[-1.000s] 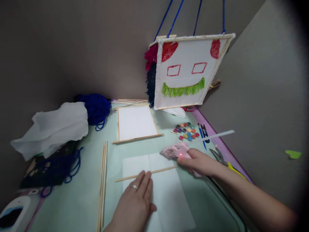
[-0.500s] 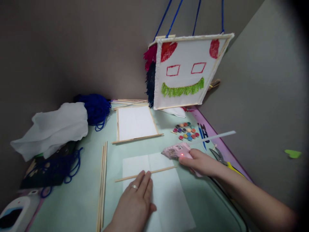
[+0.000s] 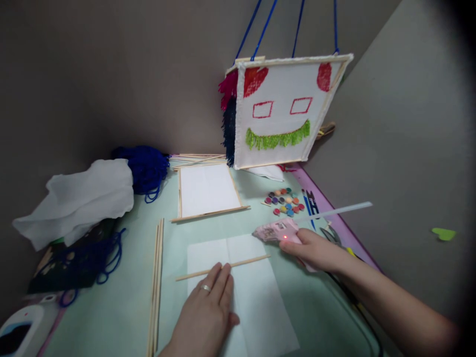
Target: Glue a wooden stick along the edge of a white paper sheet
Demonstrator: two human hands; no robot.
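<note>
My left hand lies flat on a creased white sheet of paper, its fingers stretched out. Their tips touch a thin wooden stick that lies across the sheet and juts past its left edge. In my right hand is a pink hot glue gun with a red light lit on its side. A long translucent glue stick sticks out of the gun's back. The nozzle points left, near the sheet's upper right corner, apart from the wooden stick.
Several wooden sticks lie left of the sheet. Behind stands a stick-framed white panel, with paint pots to its right. A decorated white box hangs from blue cords. Blue yarn, white cloth and pliers lie around.
My right hand has drawn the glue gun slightly right, away from the sheet. My left hand stays in place on the paper and stick. The whole view has shifted a little.
</note>
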